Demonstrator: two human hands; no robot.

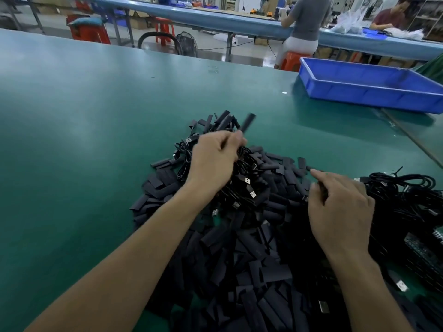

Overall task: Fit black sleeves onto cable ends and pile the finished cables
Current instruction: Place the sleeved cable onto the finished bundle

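Head view.

Hard to read:
- The left hand (215, 161) is seen from the back. Its fingertips are closed in a pinch on a black sleeve (248, 122), which sticks up and away past them. The sleeve is motion-blurred, so its far end and any cable inside it cannot be made out.
- The right hand (340, 209) has its forefinger stretched forward and the other fingers curled under. A dark strip shows in the crook by the thumb, but I cannot tell whether it is held or just part of the heap behind.
- The frame cuts both forearms off at the bottom. They cover part of the heap of loose sleeves (239, 259).

Materials and shapes:
- The loose sleeves are short, flat, matte black tubes with square-cut ends. They lie criss-crossed under and around both hands.
- Directly below the left-hand pinch is a tangle of thin black cables (247, 188). Their rectangular plugs have metal tips that glint.
- Just outside the right hand's knuckles is a pile of coiled cables (407, 195), glossy and round-sectioned. The frame's right edge cuts it off.
- The table (96, 116) is a smooth green mat with a soft sheen.
- Well beyond the pinch, to the right, is a blue tray (359, 89) of hard plastic with shallow walls.
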